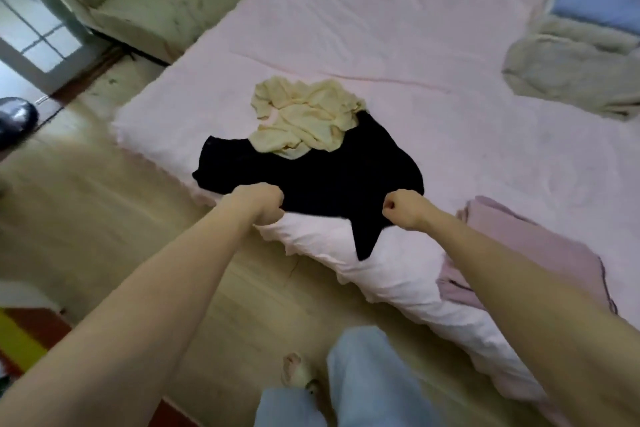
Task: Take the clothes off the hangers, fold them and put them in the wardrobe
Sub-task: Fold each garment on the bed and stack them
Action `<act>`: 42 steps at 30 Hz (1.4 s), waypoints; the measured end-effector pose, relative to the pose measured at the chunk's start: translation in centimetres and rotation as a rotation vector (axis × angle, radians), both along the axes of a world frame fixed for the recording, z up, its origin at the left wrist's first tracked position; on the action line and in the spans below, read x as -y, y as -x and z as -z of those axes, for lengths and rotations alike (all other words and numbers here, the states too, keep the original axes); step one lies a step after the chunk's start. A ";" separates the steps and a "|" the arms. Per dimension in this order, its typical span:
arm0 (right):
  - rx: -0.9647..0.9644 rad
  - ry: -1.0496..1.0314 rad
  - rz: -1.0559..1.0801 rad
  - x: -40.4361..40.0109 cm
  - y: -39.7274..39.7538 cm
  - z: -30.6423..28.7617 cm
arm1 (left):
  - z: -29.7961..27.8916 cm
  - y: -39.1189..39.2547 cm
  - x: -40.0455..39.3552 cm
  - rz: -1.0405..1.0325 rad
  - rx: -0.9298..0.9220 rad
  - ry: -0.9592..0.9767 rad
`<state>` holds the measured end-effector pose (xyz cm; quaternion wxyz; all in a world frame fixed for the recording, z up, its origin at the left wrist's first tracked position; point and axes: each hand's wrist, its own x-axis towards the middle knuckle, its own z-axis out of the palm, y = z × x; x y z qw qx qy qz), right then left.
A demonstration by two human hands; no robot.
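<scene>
There is one view only, from a wide-angle camera worn on the person's head. It looks forward and steeply down, so both forearms run up from the bottom corners toward the middle, where the left hand (265, 203) and right hand (401, 210) meet the near corner of the bed (433, 55). The person's own legs and the floor show at the bottom edge. The bed fills the upper right, seen close, its edges bowed by the lens.

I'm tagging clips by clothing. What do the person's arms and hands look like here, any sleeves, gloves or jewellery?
Both forearms are bare up to the frame edge, with no sleeves showing. The left hand and right hand wear no gloves; no watch, bracelet or ring is visible.
</scene>
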<state>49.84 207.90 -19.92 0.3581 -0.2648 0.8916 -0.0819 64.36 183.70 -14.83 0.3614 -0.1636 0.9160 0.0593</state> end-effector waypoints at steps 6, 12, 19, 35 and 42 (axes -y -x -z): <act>0.035 -0.018 0.191 1.4 5.3 4.1 | 4.3 9.5 3.0 0.174 0.007 -0.070; 0.045 -0.058 0.310 7.0 14.3 9.7 | 9.0 18.3 7.2 0.225 0.060 -0.104; 0.017 -0.159 0.372 13.0 21.5 16.0 | 15.3 26.9 10.9 0.174 0.019 -0.118; 0.162 0.242 0.809 16.8 21.6 21.2 | 26.2 33.7 11.3 -0.522 -0.271 -0.696; 0.075 0.333 0.906 21.2 20.2 15.0 | 22.3 35.3 17.1 -0.472 -0.335 -0.672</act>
